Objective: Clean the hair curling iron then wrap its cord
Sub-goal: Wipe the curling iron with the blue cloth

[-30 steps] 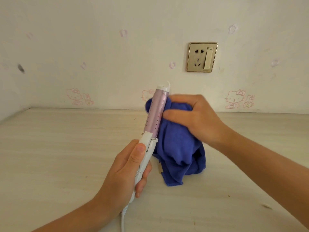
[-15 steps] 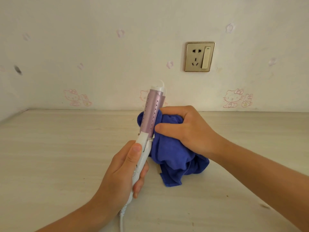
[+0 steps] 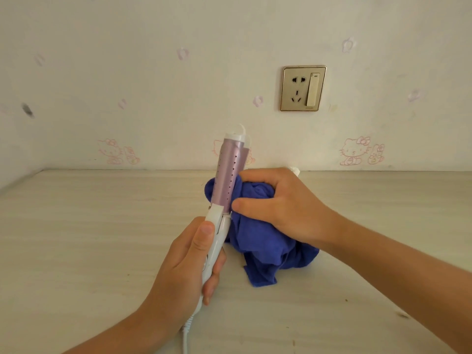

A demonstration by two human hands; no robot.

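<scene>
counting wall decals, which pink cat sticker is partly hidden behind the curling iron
The middle pink cat sticker, behind the lilac-barrelled white curling iron; left sticker and right sticker show whole.

Your curling iron (image 3: 224, 200): white handle, pinkish-lilac barrel with 1 row of small dark dots, white tip cap. Near upright, tip tilted slightly right, handle gripped in your left hand (image 3: 186, 264). White cord (image 3: 184, 338) leaves handle base, runs down out of frame. Blue cloth (image 3: 263, 241) bunched against barrel's lower right side, gripped by your right hand (image 3: 278, 205), loose end hanging low.
</scene>
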